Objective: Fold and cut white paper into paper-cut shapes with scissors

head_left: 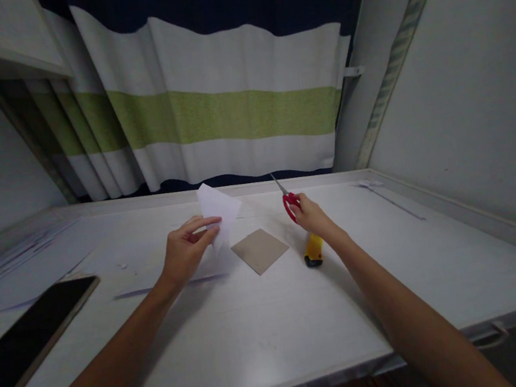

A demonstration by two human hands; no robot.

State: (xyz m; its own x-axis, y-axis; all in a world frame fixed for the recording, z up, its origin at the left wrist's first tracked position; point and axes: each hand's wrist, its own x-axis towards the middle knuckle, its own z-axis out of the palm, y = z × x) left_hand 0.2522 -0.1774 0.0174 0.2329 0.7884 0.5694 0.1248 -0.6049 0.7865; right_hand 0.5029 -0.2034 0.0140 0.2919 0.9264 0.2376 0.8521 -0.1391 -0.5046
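Observation:
My left hand (191,245) pinches a piece of white paper (219,209) between thumb and fingers, holding it tilted up above the desk. In my right hand (310,215) is a pair of scissors (288,202) with red handles, its blades pointing up and away to the left, apart from the paper. Between the hands a square of grey-brown cardboard (260,251) lies flat on the desk. A yellow and black tool (314,250), perhaps a tape measure or cutter, rests below my right hand, partly hidden by the wrist.
A large phone (33,343) lies at the left of the white desk (261,342). Paper sheets (31,266) are spread at the far left, and a thin dark strip (395,202) lies at the right. Behind hangs a striped curtain (227,114); walls flank both sides.

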